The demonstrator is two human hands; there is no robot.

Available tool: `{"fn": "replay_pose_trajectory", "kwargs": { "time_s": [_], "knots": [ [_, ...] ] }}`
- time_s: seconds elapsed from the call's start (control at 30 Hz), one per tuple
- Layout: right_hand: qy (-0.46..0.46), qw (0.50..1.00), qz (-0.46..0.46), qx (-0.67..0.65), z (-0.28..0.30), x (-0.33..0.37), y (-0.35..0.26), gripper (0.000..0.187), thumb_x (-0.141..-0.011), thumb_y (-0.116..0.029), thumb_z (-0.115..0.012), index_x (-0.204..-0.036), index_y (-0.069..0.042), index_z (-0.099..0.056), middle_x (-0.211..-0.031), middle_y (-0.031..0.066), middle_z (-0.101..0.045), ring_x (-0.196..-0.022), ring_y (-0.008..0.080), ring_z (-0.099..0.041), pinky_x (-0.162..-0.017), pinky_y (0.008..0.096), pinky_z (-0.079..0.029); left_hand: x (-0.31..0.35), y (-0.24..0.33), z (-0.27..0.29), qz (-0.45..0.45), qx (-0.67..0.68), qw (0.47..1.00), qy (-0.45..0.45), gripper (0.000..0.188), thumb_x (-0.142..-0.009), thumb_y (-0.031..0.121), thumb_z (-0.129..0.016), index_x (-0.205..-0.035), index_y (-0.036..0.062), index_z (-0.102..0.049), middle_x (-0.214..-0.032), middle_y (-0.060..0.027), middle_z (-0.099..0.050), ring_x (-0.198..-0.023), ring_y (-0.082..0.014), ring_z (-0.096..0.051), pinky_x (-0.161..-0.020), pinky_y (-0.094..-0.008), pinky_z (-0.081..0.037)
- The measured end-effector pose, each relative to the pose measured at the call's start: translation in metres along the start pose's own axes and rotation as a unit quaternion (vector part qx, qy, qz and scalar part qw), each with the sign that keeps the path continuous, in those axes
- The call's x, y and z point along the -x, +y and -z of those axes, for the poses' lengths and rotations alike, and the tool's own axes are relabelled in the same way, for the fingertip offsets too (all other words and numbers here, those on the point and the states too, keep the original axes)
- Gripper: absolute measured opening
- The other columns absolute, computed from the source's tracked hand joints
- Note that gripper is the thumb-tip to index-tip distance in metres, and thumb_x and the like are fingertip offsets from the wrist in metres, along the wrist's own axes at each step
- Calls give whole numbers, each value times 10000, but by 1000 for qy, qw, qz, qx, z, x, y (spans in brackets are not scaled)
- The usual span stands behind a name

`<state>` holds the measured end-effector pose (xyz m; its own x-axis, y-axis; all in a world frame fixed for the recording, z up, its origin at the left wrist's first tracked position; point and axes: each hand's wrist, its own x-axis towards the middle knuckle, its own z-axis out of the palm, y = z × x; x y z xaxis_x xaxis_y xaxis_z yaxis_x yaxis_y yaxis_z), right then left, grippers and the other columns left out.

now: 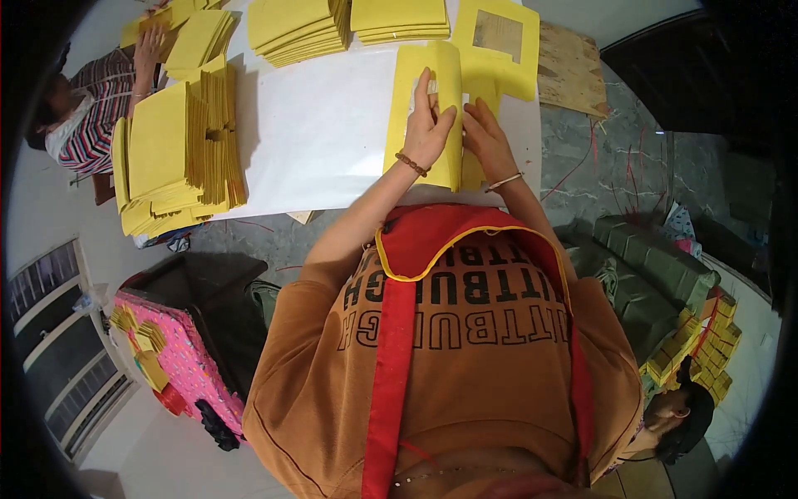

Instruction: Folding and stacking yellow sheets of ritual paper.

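Yellow paper, folded into a long rectangular piece [447, 158], lay at the near right of the white-topped table [316, 133], its long axis running from the person's body toward the far edge. The left hand [428, 129] rested on it, open, fingers pointing away, hiding part of its surface. The right hand [489, 143] was half curled along its right side; whether it gripped anything I couldn't tell. Just beyond lay a yellow sheet [499, 65] with a rectangular brownish patch. Flat yellow stacks [399, 21] lined the far edge; a bulkier yellow stack [162, 150] stood at the left.
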<state>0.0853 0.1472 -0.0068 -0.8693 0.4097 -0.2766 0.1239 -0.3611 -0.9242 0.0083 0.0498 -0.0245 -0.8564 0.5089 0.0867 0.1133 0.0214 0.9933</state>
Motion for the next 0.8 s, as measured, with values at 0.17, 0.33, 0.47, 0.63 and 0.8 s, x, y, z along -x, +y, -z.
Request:
{"fn": "replay_pose_trajectory", "kwargs": {
  "time_s": [0.17, 0.33, 0.47, 0.63, 0.8],
  "knots": [
    [-51, 994, -33, -87, -2, -4, -4, 490, -849, -157, -520, -1267, 12, -325, -1188, 109, -462, -1018, 169, -484, -858, 274, -397, 0, 3, -1, 47, 106, 993, -8, 525, -908, 249, -443, -1312, -12, -232, -830, -83, -565, -584, -96, -523, -546, -229, -456],
    [2, 999, 45, 29, 12, -17, 17, 374, -833, -65, -504, -1195, -22, -423, -1037, 58, -534, -939, 135, -515, -799, 256, -428, -5, -5, 6, 76, 170, 982, -19, 519, -886, 225, -492, -1292, -18, -279, -881, -109, -544, -663, -126, -542, -618, -235, -461],
    [-23, 993, 29, -114, 21, -8, -3, 374, -828, 11, -488, -1194, -49, -441, -1073, 33, -539, -962, 121, -533, -812, 248, -443, -20, 17, 34, -74, -142, 966, 203, 601, -800, 162, -626, -1271, -24, -302, -1125, -163, -451, -940, -196, -494, -832, -285, -410],
    [-61, 988, 82, -116, 19, -2, -31, 342, -810, 1, -528, -1144, -57, -481, -978, 13, -568, -876, 110, -555, -760, 246, -455, -19, 31, 65, 99, 260, 960, -35, 533, -760, 121, -667, -1192, -32, -395, -1072, -121, -525, -933, -138, -519, -798, -269, -431],
    [-75, 991, 102, 33, 24, 5, -28, 273, -762, -66, -642, -1024, -47, -568, -890, -5, -592, -795, 87, -545, -706, 224, -440, -1, 31, 65, 119, 122, 978, -117, 278, -725, 115, -704, -949, -4, -589, -866, -60, -615, -764, -106, -564, -678, -250, -470]
  ]
}}
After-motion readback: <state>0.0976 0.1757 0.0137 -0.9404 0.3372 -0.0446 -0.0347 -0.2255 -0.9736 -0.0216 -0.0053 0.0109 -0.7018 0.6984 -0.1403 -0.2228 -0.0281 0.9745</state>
